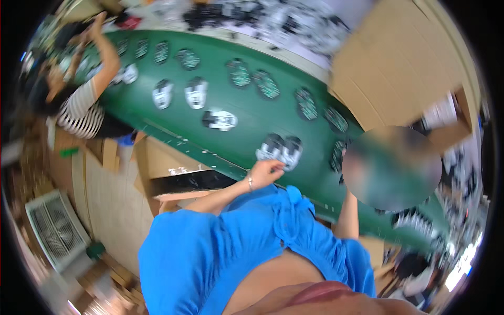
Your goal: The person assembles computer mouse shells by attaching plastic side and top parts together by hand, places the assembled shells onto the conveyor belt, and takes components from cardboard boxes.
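Two white-and-black oval shells (pixel 281 149) lie side by side on the green work surface (pixel 241 136) in front of me. My left hand (pixel 266 172), with a bracelet at the wrist, is at their near edge, its fingers curled; whether anything is between them is hidden. My right hand (pixel 348 163) is largely covered by a blurred patch, so its fingers do not show. Beside it lies a black oval part with a green board (pixel 337 156). Motion smears the picture somewhat.
Several green-and-black oval parts (pixel 265 84) line the far side. More white shells (pixel 196 93) lie to the left, where another person (pixel 84 110) reaches over the surface. A large cardboard box (pixel 399 63) stands at right; an open carton (pixel 168 163) sits below the near edge.
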Tool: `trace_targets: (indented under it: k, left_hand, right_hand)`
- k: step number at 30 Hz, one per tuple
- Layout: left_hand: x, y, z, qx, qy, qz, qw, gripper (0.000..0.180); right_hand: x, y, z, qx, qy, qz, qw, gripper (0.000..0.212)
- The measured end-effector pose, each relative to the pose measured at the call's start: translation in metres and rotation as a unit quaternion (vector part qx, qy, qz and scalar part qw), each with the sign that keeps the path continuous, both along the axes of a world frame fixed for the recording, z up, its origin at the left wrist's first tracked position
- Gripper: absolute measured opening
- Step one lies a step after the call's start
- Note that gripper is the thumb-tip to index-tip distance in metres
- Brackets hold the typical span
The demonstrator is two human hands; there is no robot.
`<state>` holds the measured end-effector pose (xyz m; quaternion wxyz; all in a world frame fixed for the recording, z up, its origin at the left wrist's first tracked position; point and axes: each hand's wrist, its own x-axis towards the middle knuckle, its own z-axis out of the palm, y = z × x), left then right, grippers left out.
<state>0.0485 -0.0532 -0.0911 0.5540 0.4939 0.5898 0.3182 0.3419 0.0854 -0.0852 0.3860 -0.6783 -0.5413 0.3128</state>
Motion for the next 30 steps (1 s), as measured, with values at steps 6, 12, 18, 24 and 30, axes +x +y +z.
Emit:
trace_targets:
  k: [6, 12, 18, 24, 30]
  left_hand:
    - [-0.076, 0.011, 0.008, -0.035, -0.140, 0.162, 0.976, 0.025]
    - [-0.221, 0.123, 0.071, 0.206, 0.192, 0.280, 0.918, 0.025]
    - [-0.396, 0.310, 0.086, 0.356, 0.479, 0.379, 0.708, 0.040]
    - [-0.464, 0.452, 0.055, 0.175, 0.541, 0.404, 0.717, 0.061]
    - [-0.466, 0.458, 0.049, 0.061, 0.691, 0.345, 0.632, 0.042]
  right_hand:
    - [-0.147, -0.002, -0.004, 0.091, -0.165, 0.289, 0.939, 0.059]
    - [-0.264, 0.004, 0.007, 0.147, -0.168, 0.475, 0.851, 0.052]
    - [-0.326, -0.015, 0.003, 0.149, -0.181, 0.572, 0.786, 0.067]
    - [-0.287, 0.014, 0.020, 0.090, 0.019, 0.530, 0.843, 0.050]
    - [-0.272, 0.088, 0.111, 0.031, 0.134, 0.395, 0.908, 0.027]
